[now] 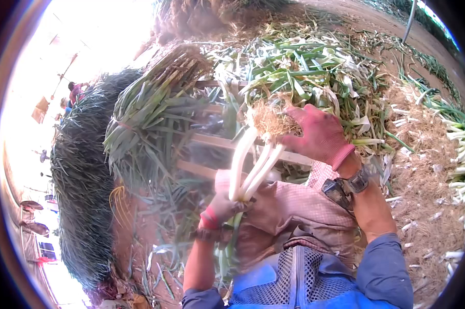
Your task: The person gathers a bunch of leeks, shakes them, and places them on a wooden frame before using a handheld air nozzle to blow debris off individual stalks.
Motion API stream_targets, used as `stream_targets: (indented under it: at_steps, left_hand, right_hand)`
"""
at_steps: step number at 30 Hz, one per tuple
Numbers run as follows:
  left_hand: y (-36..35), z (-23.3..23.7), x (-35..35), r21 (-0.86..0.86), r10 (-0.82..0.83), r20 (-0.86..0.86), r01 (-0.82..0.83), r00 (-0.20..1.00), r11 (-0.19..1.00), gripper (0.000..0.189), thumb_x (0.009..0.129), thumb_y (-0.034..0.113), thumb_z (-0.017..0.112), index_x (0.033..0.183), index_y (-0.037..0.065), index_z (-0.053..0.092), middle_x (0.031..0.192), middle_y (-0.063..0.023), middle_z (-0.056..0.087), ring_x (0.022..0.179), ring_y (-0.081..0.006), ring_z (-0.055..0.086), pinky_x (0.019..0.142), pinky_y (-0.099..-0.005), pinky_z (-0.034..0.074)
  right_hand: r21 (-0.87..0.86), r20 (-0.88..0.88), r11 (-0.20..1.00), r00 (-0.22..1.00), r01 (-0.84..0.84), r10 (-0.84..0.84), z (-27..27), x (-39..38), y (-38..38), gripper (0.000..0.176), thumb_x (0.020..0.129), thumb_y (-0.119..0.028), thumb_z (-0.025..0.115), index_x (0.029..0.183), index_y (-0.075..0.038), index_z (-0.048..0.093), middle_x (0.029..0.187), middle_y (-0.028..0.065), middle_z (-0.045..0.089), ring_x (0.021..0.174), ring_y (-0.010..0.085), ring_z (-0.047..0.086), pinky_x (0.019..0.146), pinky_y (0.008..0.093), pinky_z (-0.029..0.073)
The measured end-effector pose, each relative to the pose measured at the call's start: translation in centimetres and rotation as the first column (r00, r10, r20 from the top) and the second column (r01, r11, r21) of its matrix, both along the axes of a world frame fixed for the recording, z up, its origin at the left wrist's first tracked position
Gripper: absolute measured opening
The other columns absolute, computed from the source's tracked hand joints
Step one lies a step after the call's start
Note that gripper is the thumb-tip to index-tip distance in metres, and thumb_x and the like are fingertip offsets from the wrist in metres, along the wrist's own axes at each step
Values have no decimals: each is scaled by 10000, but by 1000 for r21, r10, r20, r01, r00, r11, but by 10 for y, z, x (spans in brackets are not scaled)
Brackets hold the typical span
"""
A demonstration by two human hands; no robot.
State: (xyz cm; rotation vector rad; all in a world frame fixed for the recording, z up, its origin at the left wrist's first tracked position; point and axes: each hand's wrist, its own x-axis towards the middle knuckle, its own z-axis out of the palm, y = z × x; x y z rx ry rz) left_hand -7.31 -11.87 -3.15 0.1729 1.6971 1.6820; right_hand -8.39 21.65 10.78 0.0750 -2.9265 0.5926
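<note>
My left hand (223, 210), in a dark glove with a red cuff, is closed round a few green onions (241, 157). Their thick white stalks point up and away from me, and the green leaves hang below the fist. A tangle of pale brown roots (267, 119) tops the stalks. At the right side of these roots is my right hand (320, 135), in a red glove, its thumb and fingers apart in a curve. A wooden slatted frame (212, 140) lies behind the stalks.
A tied bundle of long green leaves (139, 123) lies left of the frame, beside a tall dark green stack (83, 180). Loose leaf trimmings (315, 62) heap up ahead. Trimmed roots (418, 170) cover the ground at right, with a row of white-stemmed onions (464, 193) beyond.
</note>
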Motion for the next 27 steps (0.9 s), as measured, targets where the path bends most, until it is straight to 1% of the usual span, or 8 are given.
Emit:
stream_targets:
  at_steps: [5,7,11,14,18,21,23,27]
  left_hand:
    - [9,9,7,-68,-9,21,10,1000,998,283,883,6,801,1163,-20,773,1062,-72,788,915,-140,728,772,-307,607]
    - [11,13,9,-132,-34,-7,33,999,991,287,879,-5,794,1165,-21,772,1064,-73,788,917,-142,730,771,-306,608]
    - [9,0,7,-200,-22,-43,13,999,980,306,865,-50,754,1170,-27,768,1073,-81,788,903,-149,734,771,-305,612]
    - [10,2,6,-131,14,4,-13,1000,991,285,850,-21,767,1134,-43,763,1002,-73,780,870,-147,731,769,-304,613]
    - [13,-8,0,-292,-103,-85,74,991,953,256,867,40,828,1096,-50,763,959,-60,773,859,-136,728,765,-305,613]
    - [32,12,-1,-326,-164,-62,135,985,936,274,877,66,848,1120,-34,770,1022,-62,783,882,-133,727,786,-319,610]
    - [36,8,-3,-43,-168,54,170,984,984,395,829,-17,793,1218,-23,726,1113,-79,769,988,-167,744,872,-339,618]
    - [39,29,12,-281,-300,114,320,947,905,428,798,20,802,1212,-35,708,1094,-67,760,973,-181,751,889,-340,614]
  right_hand:
    - [136,241,988,970,-75,40,-15,-16,-2,538,914,-526,706,1174,-55,715,1116,206,714,1052,410,716,1016,530,496]
    - [197,308,961,943,-195,128,-26,-24,3,353,934,-291,629,1168,-48,733,961,199,746,986,409,744,967,509,543]
    - [331,-45,927,984,175,-170,-65,-62,60,221,1008,-78,490,898,-56,680,807,145,702,720,266,717,609,386,608]
    - [109,56,867,867,487,-494,-34,-49,100,369,1048,-201,605,1372,-25,604,1039,154,734,810,241,735,687,367,627]
    - [171,-596,970,766,-175,243,-18,-5,68,557,931,-281,762,1437,-99,619,1202,134,714,1003,252,708,881,392,618]
    - [486,-422,811,725,-326,544,-28,35,-1,582,882,-243,728,1452,-276,614,1384,119,620,1232,300,620,1148,596,439]
    - [558,-402,691,578,-460,710,-59,31,-27,545,910,-240,669,1448,-266,591,1367,137,606,1241,303,616,1168,593,420]
    - [362,-197,692,674,-624,712,-72,31,-53,174,888,-247,671,1027,-168,739,1019,80,716,996,269,704,984,509,536]
